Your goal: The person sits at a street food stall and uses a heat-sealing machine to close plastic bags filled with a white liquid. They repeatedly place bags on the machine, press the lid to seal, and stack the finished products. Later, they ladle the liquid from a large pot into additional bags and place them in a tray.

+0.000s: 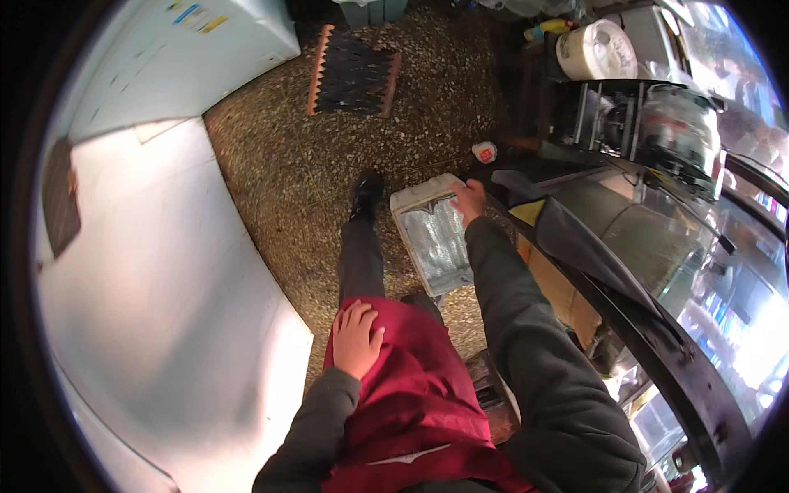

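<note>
My right hand (471,200) reaches forward and down to the far right corner of a whitish box (425,192), its fingers over the rim. The box looks like foam and has a shiny silver lining. Its open side faces up towards me, and no contents show inside. My left hand (357,339) lies flat on the red apron (413,370) over my thigh, fingers slightly spread, holding nothing. Below the apron, my dark shoe (367,191) stands on the speckled floor (271,185) left of the box.
Large white cabinets or appliances (160,277) line the left side. A black slatted mat (354,74) lies ahead. On the right is a dark-framed counter (616,296) with a grey cloth (567,240) over its edge. A white bucket (596,50) and small crumpled packaging (485,152) are farther off.
</note>
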The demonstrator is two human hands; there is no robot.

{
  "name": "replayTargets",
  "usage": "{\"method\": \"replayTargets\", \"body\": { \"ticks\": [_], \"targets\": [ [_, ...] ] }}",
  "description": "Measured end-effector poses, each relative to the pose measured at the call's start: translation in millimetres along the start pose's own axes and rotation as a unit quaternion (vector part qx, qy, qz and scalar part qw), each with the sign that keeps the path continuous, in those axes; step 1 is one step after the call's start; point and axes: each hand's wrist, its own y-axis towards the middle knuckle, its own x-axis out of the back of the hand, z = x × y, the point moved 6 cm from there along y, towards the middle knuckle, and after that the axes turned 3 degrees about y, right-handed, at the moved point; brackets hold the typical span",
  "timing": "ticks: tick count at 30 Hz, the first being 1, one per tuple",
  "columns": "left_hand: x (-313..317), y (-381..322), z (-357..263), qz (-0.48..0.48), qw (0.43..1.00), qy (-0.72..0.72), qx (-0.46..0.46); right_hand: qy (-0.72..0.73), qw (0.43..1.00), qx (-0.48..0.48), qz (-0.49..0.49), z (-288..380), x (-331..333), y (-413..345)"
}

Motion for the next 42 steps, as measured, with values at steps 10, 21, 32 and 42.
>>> {"method": "replayTargets", "body": {
  "ticks": [10,21,32,42],
  "targets": [
    [46.1,109.9,21.7,-0.003,0.996,0.074,-0.056,-0.209,0.93,0.086,-0.291,-28.9,45.4,278.9],
    [40.8,143.5,21.5,-0.004,0.987,0.14,-0.077,-0.209,0.92,0.116,-0.31,-24.2,34.7,309.5],
    [27.9,89.4,-5.6,-0.021,0.99,0.098,-0.097,-0.208,0.908,0.319,-0.172,82.8,-34.1,42.5],
    [60.6,31.5,-149.6,-0.247,0.934,-0.108,-0.234,-0.243,0.862,0.445,-0.019,166.2,60.2,-412.5]
  ]
}}
